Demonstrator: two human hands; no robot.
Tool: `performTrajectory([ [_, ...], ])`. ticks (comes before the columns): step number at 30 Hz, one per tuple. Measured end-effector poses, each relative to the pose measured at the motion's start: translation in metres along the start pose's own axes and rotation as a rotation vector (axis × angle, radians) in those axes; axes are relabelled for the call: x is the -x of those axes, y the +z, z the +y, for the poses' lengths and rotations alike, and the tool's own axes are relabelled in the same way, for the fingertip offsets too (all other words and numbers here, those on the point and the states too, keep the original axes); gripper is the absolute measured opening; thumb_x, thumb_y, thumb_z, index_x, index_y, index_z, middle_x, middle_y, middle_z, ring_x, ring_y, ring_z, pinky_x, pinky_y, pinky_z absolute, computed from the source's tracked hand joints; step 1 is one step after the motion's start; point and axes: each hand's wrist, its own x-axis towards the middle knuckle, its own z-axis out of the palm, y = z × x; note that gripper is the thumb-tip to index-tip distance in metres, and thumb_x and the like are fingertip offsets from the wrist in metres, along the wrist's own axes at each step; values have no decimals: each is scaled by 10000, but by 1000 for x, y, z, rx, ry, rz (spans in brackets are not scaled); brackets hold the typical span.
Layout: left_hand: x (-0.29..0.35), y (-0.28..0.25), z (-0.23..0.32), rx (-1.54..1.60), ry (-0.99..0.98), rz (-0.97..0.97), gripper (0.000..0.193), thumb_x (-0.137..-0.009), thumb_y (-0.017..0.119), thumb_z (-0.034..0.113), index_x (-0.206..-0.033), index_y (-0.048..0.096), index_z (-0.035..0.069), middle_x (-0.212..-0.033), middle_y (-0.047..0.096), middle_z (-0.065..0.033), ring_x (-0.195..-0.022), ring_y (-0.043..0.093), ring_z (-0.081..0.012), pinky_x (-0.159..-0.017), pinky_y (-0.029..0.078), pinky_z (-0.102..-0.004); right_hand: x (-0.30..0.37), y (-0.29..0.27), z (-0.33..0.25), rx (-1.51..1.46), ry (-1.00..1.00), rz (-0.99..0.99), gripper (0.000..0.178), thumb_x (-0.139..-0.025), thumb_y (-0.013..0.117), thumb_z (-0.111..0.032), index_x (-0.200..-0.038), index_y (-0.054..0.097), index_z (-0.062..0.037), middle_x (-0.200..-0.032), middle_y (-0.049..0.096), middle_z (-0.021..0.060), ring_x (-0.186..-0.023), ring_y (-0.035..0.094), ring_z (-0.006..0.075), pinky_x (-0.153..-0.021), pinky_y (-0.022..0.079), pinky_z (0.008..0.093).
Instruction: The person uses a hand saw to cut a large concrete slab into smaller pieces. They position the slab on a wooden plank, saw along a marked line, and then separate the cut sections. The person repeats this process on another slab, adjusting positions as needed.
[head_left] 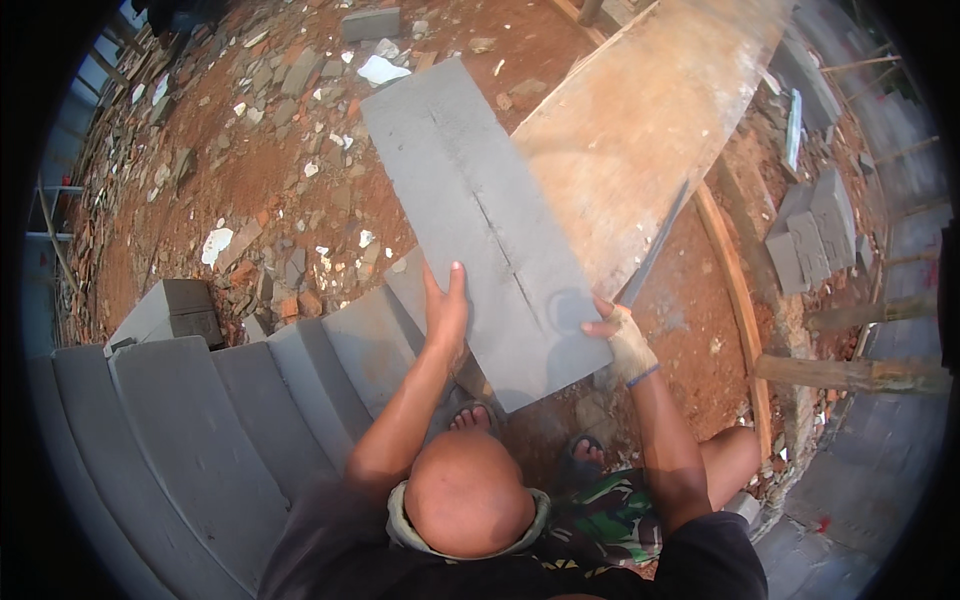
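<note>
A long grey concrete block (480,220) slants across the middle, with a dark scored line down its broad face. My bare left hand (446,312) grips its left edge, the other fingers partly hidden. At the near right corner, my right hand (622,342), in a pale glove with bare fingertips, is closed on the block. A dark narrow blade (655,250), like a saw's, reaches from beside my right hand along the board; its handle is hidden. Beyond the block's right side lies a large worn wooden board (640,120), which the block's far right edge partly covers.
Several grey blocks (190,420) stand in a row at the left. More blocks (812,235) are stacked at the right, beside a timber strip (735,290) and a bamboo pole (850,374). Broken brick and white rubble (300,200) litter the red soil at far left.
</note>
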Motion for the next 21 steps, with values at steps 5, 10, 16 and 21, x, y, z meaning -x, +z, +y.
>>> performTrajectory([
  [5,13,18,-18,-150,81,128,858,-1008,632,348,-1604,165,-56,-1613,327,-249,-1486,351,-353,-1224,272,-410,-15,-24,12,14,-17,-33,763,-819,706,-15,-1534,439,16,-1337,647,125,-1169,644,240,-993,524,372],
  [10,10,21,-26,-187,132,118,929,-960,713,314,-1604,157,-59,-1561,399,-268,-1459,397,-338,-1204,309,-404,-25,-41,19,-25,76,-71,705,-874,712,-126,-1517,462,19,-1335,646,138,-1181,640,244,-981,540,363],
  [16,15,9,-16,-240,177,109,798,-958,715,266,-1558,296,-51,-1490,502,-230,-1364,504,-332,-1159,365,-400,-32,-51,21,-45,32,194,552,-986,650,-350,-1397,593,14,-1278,674,125,-1068,667,211,-891,558,360],
  [21,15,13,-23,-150,201,143,753,-952,731,344,-1485,407,-79,-1433,557,-235,-1316,539,-333,-1135,379,-406,-41,-91,74,1472,60,486,457,-920,641,-369,-1105,685,47,-1111,723,267,-1024,701,385,-859,555,463],
])
